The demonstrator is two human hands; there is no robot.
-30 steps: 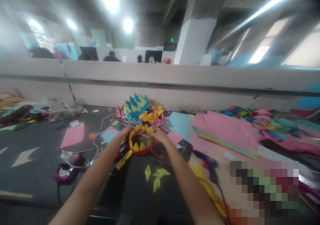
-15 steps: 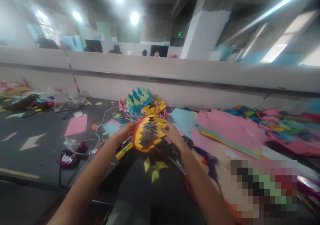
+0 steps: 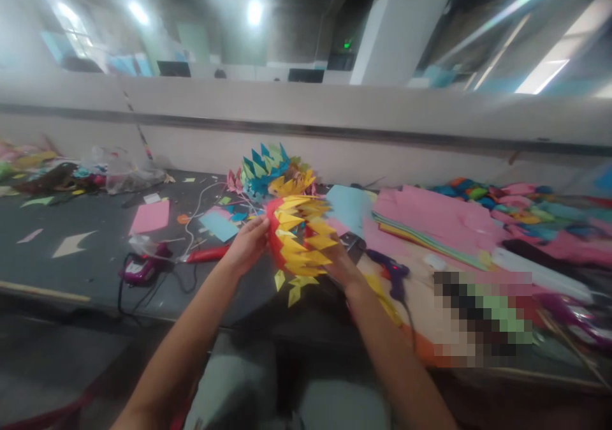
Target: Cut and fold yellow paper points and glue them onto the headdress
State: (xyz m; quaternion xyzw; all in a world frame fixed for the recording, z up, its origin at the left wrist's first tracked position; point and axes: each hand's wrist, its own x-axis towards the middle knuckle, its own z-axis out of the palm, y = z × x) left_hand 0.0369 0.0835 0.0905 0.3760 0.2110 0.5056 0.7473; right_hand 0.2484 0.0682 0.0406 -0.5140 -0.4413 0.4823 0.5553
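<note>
Between my hands is a red paper ring (image 3: 276, 232) covered in rows of yellow folded points, tilted so its outer side shows. My left hand (image 3: 251, 244) grips its red left edge, thumb on top. My right hand (image 3: 340, 261) holds the ring's right side, with its fingers partly hidden by the yellow points. Just behind it lie a blue and green pointed paper ring (image 3: 262, 173) and a yellow one (image 3: 299, 181). Several loose pale yellow folded pieces (image 3: 295, 288) are on the dark table below the ring.
Pink paper sheets (image 3: 430, 219) are stacked at the right, near a purple glue gun (image 3: 394, 274). A purple device (image 3: 141, 267) with cords and a pink sheet (image 3: 150, 217) lie left. Coloured scraps (image 3: 526, 210) line the back right, before a low wall (image 3: 215, 143).
The red and yellow ring has turned from showing its opening to showing its outer side, and has moved slightly right and nearer. The camera view has tilted down.
</note>
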